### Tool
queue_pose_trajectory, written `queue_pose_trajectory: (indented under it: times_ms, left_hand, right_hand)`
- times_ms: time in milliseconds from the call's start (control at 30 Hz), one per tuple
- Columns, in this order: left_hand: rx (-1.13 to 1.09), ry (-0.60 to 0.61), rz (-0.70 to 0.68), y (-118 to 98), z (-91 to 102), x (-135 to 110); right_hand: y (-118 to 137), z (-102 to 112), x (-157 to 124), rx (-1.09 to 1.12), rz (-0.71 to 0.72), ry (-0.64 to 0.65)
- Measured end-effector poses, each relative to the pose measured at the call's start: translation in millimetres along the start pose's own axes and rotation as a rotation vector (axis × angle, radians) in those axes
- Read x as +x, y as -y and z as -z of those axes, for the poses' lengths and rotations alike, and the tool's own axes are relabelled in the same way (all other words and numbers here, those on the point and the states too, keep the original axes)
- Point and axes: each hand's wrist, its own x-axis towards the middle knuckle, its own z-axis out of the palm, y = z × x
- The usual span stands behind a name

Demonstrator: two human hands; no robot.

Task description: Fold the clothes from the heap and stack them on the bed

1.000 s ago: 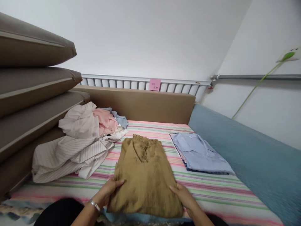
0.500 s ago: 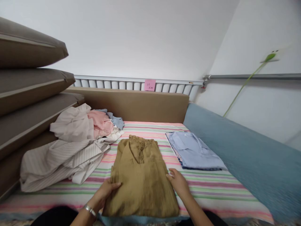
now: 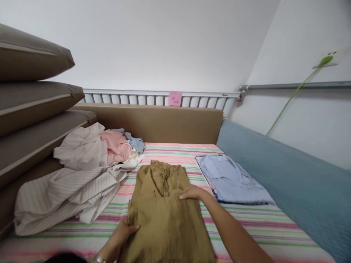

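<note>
An olive-brown garment [image 3: 167, 223] with a gathered top edge and tie cords lies folded lengthwise in front of me. My left hand [image 3: 123, 233] grips its left edge, thumb on top and the other fingers hidden beneath. Reaching across from the right, my right hand [image 3: 192, 192] pinches a fold of the cloth just below the cords. To the right lies a folded light blue shirt [image 3: 230, 179] on top of other folded clothes.
A loose heap holds a striped garment [image 3: 65, 193], a pink garment [image 3: 116, 146] and other clothes. Stacked cushions [image 3: 35, 95] rise at the left. A brown board [image 3: 164, 124] and a blue padded side [image 3: 274, 171] border the striped sheet [image 3: 233, 228].
My right hand has moved up and left, from the garment's right edge onto its upper part. The left hand keeps its hold on the left edge. The view has shifted slightly.
</note>
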Motion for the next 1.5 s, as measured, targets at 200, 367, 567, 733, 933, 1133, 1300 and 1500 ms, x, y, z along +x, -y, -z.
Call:
queue_pose_trajectory:
  times_ms: [200, 367, 567, 733, 933, 1133, 1300, 1500]
  left_hand:
    - [-0.045, -0.016, 0.036, -7, -6.4, -7]
    - [-0.075, 0.054, 0.032, -9, -5.3, -8]
    - [-0.186, 0.134, 0.087, -19, -7.5, -22]
    - [-0.249, 0.225, 0.117, -33, -7.9, -42]
    - [-0.256, 0.300, 0.172, -24, -7.3, -46]
    - [-0.276, 0.213, 0.195, -16, -10.8, -34]
    - [-0.313, 0.252, 0.222, -21, -13.1, -32]
    - [-0.185, 0.356, 0.234, -20, -0.3, -31]
  right_hand:
    - [-13, 11, -29, 0.319, -0.026, 0.191]
    - [-28, -5, -56, 0.534, -0.078, 0.200]
    - [-35, -22, -71, 0.556, -0.119, 0.210]
    - [-40, -39, -87, 0.498, -0.173, 0.203]
    - [-36, -65, -110, 0.505, -0.047, 0.050]
    - [-28, -84, -116, 0.619, 0.073, -0.112]
    - [-16, -87, -130, 1.044, 0.047, 0.064]
    - [-30, -79, -137, 1.103, 0.006, 0.317]
